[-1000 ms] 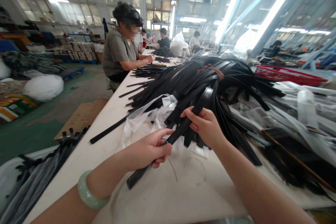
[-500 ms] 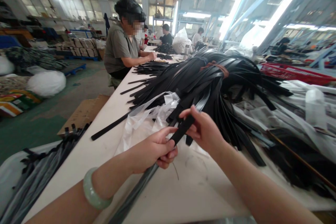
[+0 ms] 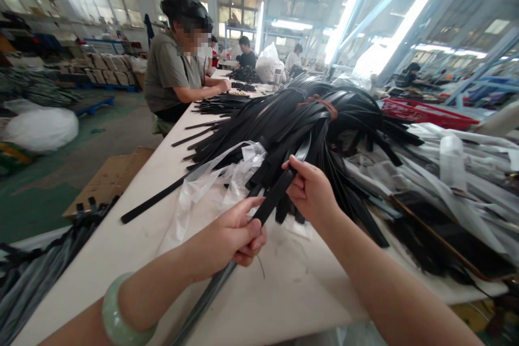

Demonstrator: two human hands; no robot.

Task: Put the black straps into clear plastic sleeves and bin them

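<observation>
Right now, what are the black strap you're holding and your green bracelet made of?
The black strap: probably leather or faux leather, smooth with slight sheen; it bends flat. The green bracelet: looks like jade or glass, pale, glossy, rigid ring.

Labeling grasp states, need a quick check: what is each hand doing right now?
Left hand: closed, holding the black strap.
Right hand: closed, pinching the same black strap higher up.

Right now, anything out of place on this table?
One black strap lies slanted on the table, sticking out left of the strap pile. Crumpled plastic wrap sits trapped under the pile's near edge. Nothing looks damaged.
</observation>
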